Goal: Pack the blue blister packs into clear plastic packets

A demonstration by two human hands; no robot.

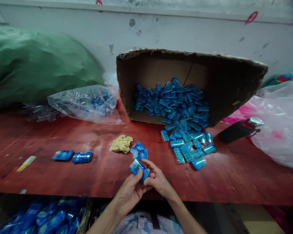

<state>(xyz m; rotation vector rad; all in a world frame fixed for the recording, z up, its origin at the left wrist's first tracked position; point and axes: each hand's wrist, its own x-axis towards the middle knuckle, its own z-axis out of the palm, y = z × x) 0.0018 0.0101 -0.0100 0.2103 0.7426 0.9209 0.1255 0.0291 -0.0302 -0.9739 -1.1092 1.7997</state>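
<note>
A small blue packet with a clear, shiny front (141,171) is held between both hands over the near part of the red table. My left hand (130,190) is closed on its lower side, thumb across the front. Fingers of my right hand (158,180) grip its right edge. Just beyond it lie blue printed cards (143,152), beside a crumpled yellowish cloth or glove (122,144). Two blue packets, one (62,155) and another (82,157), lie flat to the left. Small clear-fronted blue packs (187,151) spread over the table to the right.
A cardboard box (234,87) on its side spills a heap of blue packs. Behind are a clear plastic bag (85,104) and a big green sack (39,65). A dark bottle (236,130) stands tilted at right by a whitish bag (280,126). Blue packets (46,217) fill a container below.
</note>
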